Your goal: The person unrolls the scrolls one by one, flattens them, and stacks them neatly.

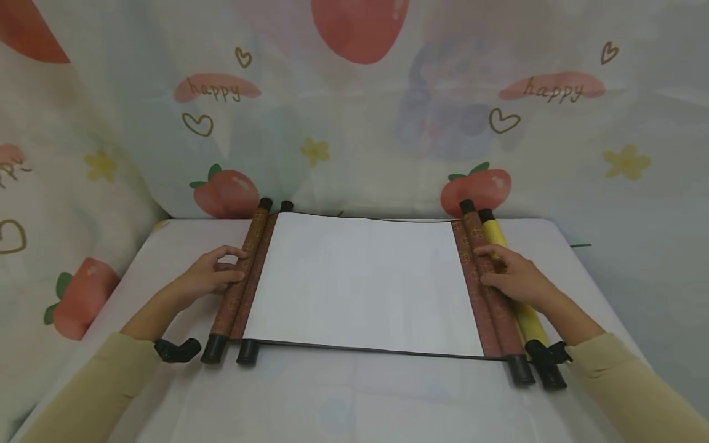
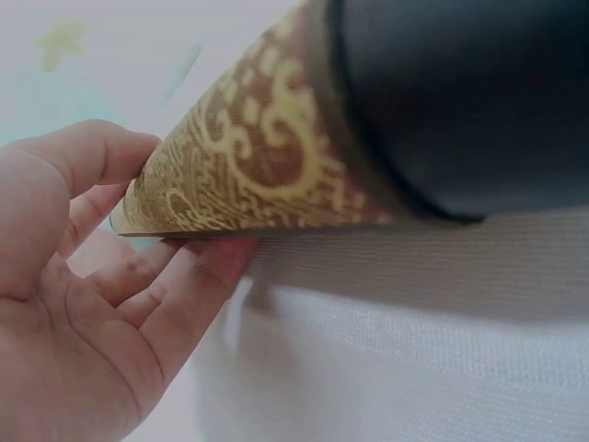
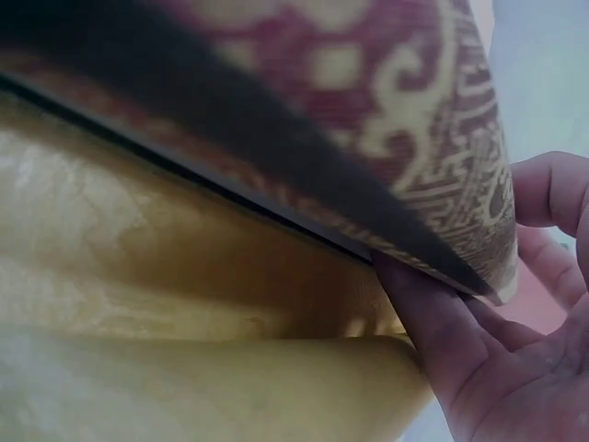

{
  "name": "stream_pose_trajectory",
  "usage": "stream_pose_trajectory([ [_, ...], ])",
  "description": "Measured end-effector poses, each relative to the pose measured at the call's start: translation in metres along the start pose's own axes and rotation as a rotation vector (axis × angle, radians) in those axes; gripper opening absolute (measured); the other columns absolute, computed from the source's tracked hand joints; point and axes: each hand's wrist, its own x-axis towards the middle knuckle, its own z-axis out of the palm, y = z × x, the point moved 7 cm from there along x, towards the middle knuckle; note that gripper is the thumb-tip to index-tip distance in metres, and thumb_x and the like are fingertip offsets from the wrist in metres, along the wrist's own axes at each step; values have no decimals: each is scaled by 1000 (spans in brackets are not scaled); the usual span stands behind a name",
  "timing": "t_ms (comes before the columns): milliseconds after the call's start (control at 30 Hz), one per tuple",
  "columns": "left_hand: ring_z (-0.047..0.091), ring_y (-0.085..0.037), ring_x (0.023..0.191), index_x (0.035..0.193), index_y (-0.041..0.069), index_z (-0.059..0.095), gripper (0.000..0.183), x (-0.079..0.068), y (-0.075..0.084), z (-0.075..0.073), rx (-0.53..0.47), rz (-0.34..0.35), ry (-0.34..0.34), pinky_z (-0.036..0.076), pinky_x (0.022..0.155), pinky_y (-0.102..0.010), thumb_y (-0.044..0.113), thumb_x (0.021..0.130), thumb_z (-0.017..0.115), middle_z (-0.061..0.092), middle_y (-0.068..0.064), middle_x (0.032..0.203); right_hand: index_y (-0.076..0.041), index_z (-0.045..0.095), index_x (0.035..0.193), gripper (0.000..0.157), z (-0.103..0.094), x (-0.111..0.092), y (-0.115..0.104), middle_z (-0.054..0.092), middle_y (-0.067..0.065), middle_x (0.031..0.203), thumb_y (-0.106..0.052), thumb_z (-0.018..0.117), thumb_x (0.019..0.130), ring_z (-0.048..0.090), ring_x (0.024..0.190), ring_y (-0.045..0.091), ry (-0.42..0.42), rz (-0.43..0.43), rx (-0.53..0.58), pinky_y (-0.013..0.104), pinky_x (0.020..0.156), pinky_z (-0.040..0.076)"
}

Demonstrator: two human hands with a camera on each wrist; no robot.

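Observation:
A hanging scroll lies partly unrolled across the table, its blank white sheet between patterned brown-and-gold borders. My left hand grips the left roll, which has black knobs; in the left wrist view the fingers reach under its patterned edge, with the thumb side above. The right hand holds the right patterned roll; in the right wrist view a finger lies beneath its edge. Just right of that roll, partly behind the right hand, is a yellow roll with black ends.
A second black knob shows beside the left roll at the front. The table has a white cover. Behind it hangs a cloth backdrop printed with fruit, hearts and flowers. Black bands sit at the wrists.

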Motion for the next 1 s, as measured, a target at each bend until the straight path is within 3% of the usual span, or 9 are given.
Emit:
stream_pose_trajectory([
  [167,58,-32,115,142,9,44,52,0,2,1,22,3,5,55,81,-38,23,97,67,48,-26,141,-13,44,145,56,-1,1,-3,44,35,141,-22,62,93,49,121,51,32,-4,-107,54,77,51],
  [267,57,-34,115,140,7,46,49,-1,2,2,49,14,20,56,81,-39,20,97,66,48,-26,139,-13,46,144,56,-1,2,-5,50,34,134,-21,63,91,56,102,43,50,-9,-160,43,67,49],
  [367,57,-36,117,139,7,47,47,-2,1,4,66,9,31,56,81,-41,19,97,65,47,-26,141,-13,47,144,57,2,3,-7,53,33,132,-20,62,89,55,91,35,56,-17,-209,37,63,44],
  [600,59,-37,115,138,5,48,46,0,6,7,103,26,31,57,78,-41,18,97,65,48,-26,138,-6,52,140,51,4,1,-15,57,32,129,-18,62,91,58,101,40,54,-38,-347,44,68,49],
  [800,61,-37,112,137,4,49,46,-2,7,7,124,25,36,57,75,-38,18,97,65,49,-27,136,-4,59,134,46,4,-2,-23,63,30,122,-19,66,91,61,96,39,73,-63,-441,42,62,49],
  [900,59,-41,115,137,6,51,44,-3,7,6,131,29,54,57,75,-38,19,98,64,46,-26,140,-5,60,133,46,2,-5,-25,63,29,121,-21,67,91,60,94,38,98,-68,-473,44,63,50],
  [1000,57,-45,118,137,7,52,42,-8,13,0,201,61,94,57,78,-41,20,98,63,45,-26,142,-6,59,134,47,0,-10,-27,60,30,125,-25,67,92,59,100,41,111,-56,-470,49,68,51],
])
